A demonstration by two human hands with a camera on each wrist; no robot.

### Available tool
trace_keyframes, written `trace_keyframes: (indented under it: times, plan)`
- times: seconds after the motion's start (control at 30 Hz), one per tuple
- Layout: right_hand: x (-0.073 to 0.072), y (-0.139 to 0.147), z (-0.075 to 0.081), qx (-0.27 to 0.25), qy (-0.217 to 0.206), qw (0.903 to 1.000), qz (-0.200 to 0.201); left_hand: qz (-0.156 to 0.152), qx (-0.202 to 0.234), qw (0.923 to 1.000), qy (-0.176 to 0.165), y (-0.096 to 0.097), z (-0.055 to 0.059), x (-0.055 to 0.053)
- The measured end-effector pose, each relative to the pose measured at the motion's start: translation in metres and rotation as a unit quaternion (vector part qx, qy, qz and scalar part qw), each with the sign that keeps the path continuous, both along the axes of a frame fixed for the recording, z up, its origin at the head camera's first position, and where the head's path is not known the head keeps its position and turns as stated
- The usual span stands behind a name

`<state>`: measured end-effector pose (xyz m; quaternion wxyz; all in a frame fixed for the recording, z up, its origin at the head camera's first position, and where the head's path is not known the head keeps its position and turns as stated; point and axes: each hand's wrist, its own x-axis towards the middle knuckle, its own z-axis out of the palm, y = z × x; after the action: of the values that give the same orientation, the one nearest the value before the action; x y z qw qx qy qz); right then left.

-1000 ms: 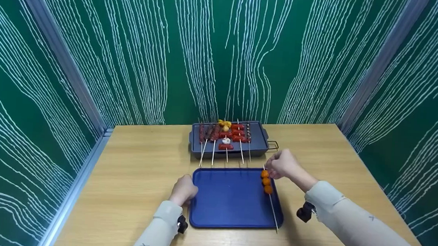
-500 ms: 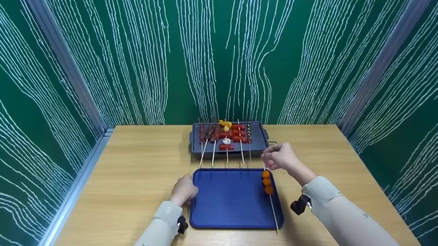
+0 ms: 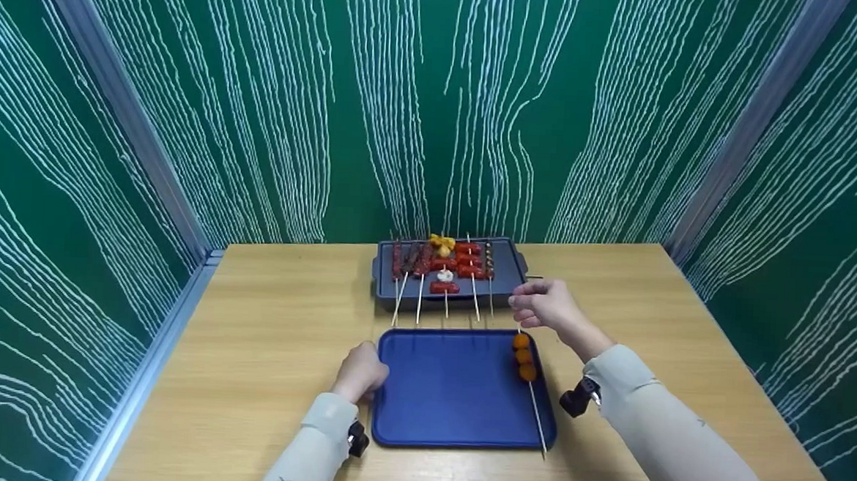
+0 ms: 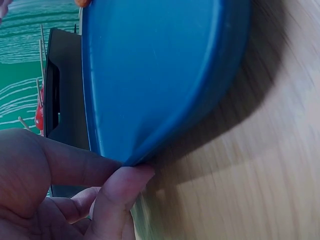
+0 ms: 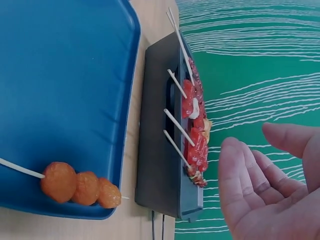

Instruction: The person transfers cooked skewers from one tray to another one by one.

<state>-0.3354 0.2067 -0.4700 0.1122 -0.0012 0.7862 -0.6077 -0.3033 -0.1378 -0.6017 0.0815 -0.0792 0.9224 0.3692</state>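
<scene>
My left hand [image 3: 361,372] pinches the left rim of a blue tray [image 3: 450,388]; in the left wrist view the thumb and a finger [image 4: 80,165] meet on its edge. Along the tray's right side lies a skewer of three orange balls [image 3: 524,357], its stick reaching over the near rim. Just beyond the skewer's far tip is my right hand [image 3: 553,309]. In the right wrist view its thumb and fingers are apart, with nothing between them, and the orange balls [image 5: 86,188] lie apart from it.
A dark grill pan [image 3: 507,274] stands behind the tray, bearing several skewers of red sausage pieces [image 3: 469,261] and brown meat [image 3: 423,259], their sticks jutting toward the tray. Green walls with white lines [image 3: 369,105] enclose the wooden table [image 3: 274,379].
My right hand has let go of the orange-ball skewer's far tip and moved up and slightly left. The skewer stays on the tray, and the left hand keeps its place.
</scene>
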Motion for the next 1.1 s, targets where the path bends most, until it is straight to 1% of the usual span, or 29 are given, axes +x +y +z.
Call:
trace_keyframes:
  times: [0.07, 0.13, 0.17, 0.23, 0.27, 0.33, 0.37, 0.4, 0.47, 0.5, 0.53, 0.57, 0.6, 0.77, 0.8, 0.9, 0.97, 1.03, 1.1]
  plan:
    - [-0.002, 0.0, -0.004, -0.008, 0.002, 1.0, 0.001, -0.002, -0.001, 1.0, -0.004, 0.0, 0.0, 0.0]
    - [-0.005, -0.001, -0.008, -0.015, 0.001, 0.9999, -0.004, 0.007, 0.003, 0.9999, -0.01, 0.003, 0.013, 0.006]
    - [-0.007, -0.001, -0.01, -0.018, 0.0, 0.9998, -0.004, 0.01, 0.002, 0.9999, -0.01, 0.004, 0.015, 0.007]
    - [-0.009, -0.001, -0.014, -0.023, -0.002, 0.9997, -0.006, 0.012, 0.001, 0.9999, -0.008, 0.005, 0.016, 0.008]
    - [-0.011, -0.001, -0.017, -0.028, -0.005, 0.9996, -0.009, 0.011, -0.001, 0.9999, -0.005, 0.004, 0.011, 0.006]
    - [-0.014, 0.0, -0.021, -0.038, -0.01, 0.9991, -0.013, 0.01, -0.001, 0.9999, -0.001, 0.004, 0.012, 0.007]
    - [-0.015, 0.0, -0.023, -0.042, -0.012, 0.999, -0.014, 0.007, -0.003, 1.0, 0.002, 0.003, 0.006, 0.004]
    - [-0.016, 0.0, -0.025, -0.046, -0.014, 0.9987, -0.016, 0.011, -0.001, 0.9999, -0.002, 0.004, 0.012, 0.007]
    - [-0.018, -0.001, -0.029, -0.055, -0.018, 0.9982, -0.019, 0.012, -0.001, 0.9999, -0.002, 0.004, 0.012, 0.007]
    - [-0.019, -0.001, -0.031, -0.059, -0.019, 0.9979, -0.02, 0.014, 0.0, 0.9999, -0.004, 0.005, 0.017, 0.009]
    - [-0.02, -0.001, -0.032, -0.063, -0.019, 0.9977, -0.019, 0.015, 0.0, 0.9999, -0.004, 0.005, 0.016, 0.009]
    - [-0.021, -0.002, -0.033, -0.067, -0.02, 0.9973, -0.021, 0.012, -0.003, 0.9999, 0.001, 0.005, 0.012, 0.008]
    - [-0.021, -0.002, -0.034, -0.073, -0.021, 0.9969, -0.021, 0.016, -0.002, 0.9999, 0.0, 0.006, 0.018, 0.011]
    - [-0.024, -0.004, -0.04, -0.089, -0.028, 0.9952, -0.029, 0.015, -0.009, 0.9998, 0.007, 0.007, 0.019, 0.013]
    - [-0.025, -0.005, -0.041, -0.091, -0.03, 0.9949, -0.03, 0.018, -0.007, 0.9998, 0.002, 0.008, 0.022, 0.015]
    - [-0.027, -0.006, -0.045, -0.097, -0.032, 0.9943, -0.03, 0.017, -0.008, 0.9998, -0.009, 0.007, 0.02, 0.012]
    - [-0.028, -0.008, -0.048, -0.106, -0.035, 0.9932, -0.031, 0.011, -0.011, 0.9999, -0.008, 0.004, 0.009, 0.004]
    - [-0.029, -0.009, -0.05, -0.116, -0.036, 0.9922, -0.029, 0.01, -0.011, 0.9998, -0.011, 0.002, 0.008, 0.002]
    - [-0.03, -0.01, -0.052, -0.125, -0.039, 0.991, -0.03, 0.003, -0.012, 0.9999, -0.005, -0.001, -0.001, -0.003]
